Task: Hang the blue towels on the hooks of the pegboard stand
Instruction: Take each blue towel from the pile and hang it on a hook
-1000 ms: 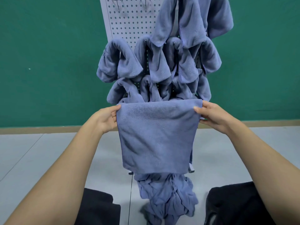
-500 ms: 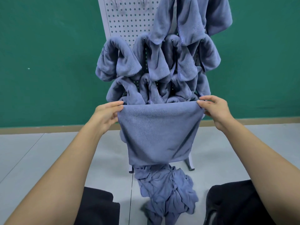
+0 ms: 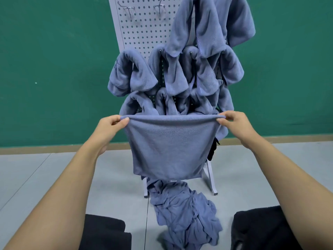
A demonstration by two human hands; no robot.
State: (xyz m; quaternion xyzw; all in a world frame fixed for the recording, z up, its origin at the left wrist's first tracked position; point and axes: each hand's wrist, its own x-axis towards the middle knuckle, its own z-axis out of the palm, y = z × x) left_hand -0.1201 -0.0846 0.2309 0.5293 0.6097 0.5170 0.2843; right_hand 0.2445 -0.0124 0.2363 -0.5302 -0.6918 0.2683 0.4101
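While hung towels [image 3: 180, 74] crowd the pegboard [image 3: 144, 33] and two hooks [image 3: 128, 9] at 11 o'clock stand bare, left hand [image 3: 110, 127] and right hand [image 3: 234, 123] pinch a towel [image 3: 169, 147] by its corners before it, a pile [image 3: 185, 213] waiting at 6 o'clock.

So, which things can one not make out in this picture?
Head view only:
- Hooks under the hung towels: covered by cloth.
- Pegboard top: cut off by the upper edge.
- Stand, lower middle: behind the held towel.
- Dark thing at that towel's right edge: mostly hidden, unidentifiable.
- Pile: too crumpled to count towels.
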